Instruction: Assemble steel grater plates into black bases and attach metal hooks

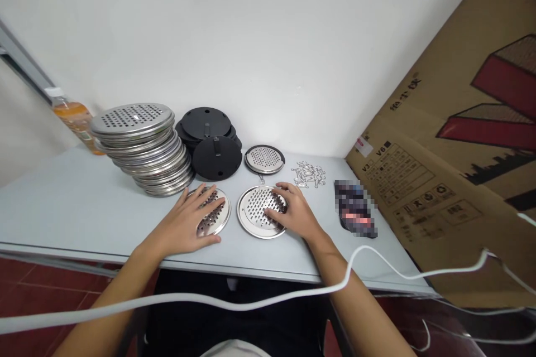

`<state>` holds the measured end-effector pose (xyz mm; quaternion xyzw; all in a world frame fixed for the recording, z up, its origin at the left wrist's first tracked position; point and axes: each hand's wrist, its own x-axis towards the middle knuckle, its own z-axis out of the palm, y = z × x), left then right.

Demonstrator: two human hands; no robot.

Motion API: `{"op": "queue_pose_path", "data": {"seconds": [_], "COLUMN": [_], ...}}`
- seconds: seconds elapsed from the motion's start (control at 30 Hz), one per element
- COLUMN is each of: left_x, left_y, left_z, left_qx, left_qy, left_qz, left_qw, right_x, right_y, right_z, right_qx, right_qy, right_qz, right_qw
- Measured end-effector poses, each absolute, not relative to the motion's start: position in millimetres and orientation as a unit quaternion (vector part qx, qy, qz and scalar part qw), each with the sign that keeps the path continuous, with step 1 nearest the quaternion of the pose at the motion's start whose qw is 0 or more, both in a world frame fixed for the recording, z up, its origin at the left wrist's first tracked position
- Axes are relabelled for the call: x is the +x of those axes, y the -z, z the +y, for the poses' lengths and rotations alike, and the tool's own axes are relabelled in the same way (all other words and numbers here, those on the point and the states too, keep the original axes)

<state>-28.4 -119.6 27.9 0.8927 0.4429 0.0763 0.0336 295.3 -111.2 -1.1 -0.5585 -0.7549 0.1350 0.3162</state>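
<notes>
Two hands flat on two perforated metal discs.
The left hand (190, 222) lies spread wide over the left disc (214, 216); the right hand (293, 212) rests open-fingered on the right disc (257, 212). At eleven o'clock stands a stack of discs (142, 145), black lids (211, 142) at twelve.

Shiny silver perforated discs (138, 142), matte black discs (211, 142), pale grey table (75, 201), orange bottle (73, 117), brown cardboard box (452, 139) w/ red-black print, white cable (251, 301).

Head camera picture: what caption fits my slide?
Two hands rest flat on two metal discs beside a stack.
</notes>
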Motion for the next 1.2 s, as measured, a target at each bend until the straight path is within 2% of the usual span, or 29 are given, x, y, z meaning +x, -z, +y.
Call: {"op": "queue_pose_path", "data": {"seconds": [0.2, 0.33, 0.67, 0.83, 1.0, 1.1, 1.2], "left_x": [13, 21, -13, -61, -112, -121, -119], "left_y": [-27, -20, -24, -22, -9, -5, -3], "left_z": [-127, -122, -117, -126, -131, -131, -129], "left_qx": [0.900, 0.906, 0.894, 0.848, 0.773, 0.723, 0.716], "left_qy": [-0.140, -0.117, -0.163, -0.251, -0.321, -0.313, -0.287], "left_qz": [0.412, 0.405, 0.418, 0.465, 0.547, 0.616, 0.637], "left_qw": [0.032, 0.052, 0.011, -0.033, -0.001, 0.020, -0.005], "right_x": [300, 332, 357, 361, 369, 369, 367], "right_y": [-10, -9, 16, 22, 30, 30, 27], "right_z": [-112, -118, -134, -138, -162, -172, -174], "right_qx": [-0.526, -0.584, -0.690, -0.673, -0.661, -0.666, -0.661], "right_qy": [-0.062, -0.043, -0.021, -0.053, -0.017, -0.003, -0.016], "right_qz": [-0.757, -0.686, -0.652, -0.649, -0.664, -0.663, -0.674], "right_qw": [0.383, 0.431, 0.315, 0.350, 0.349, 0.340, 0.330]}}
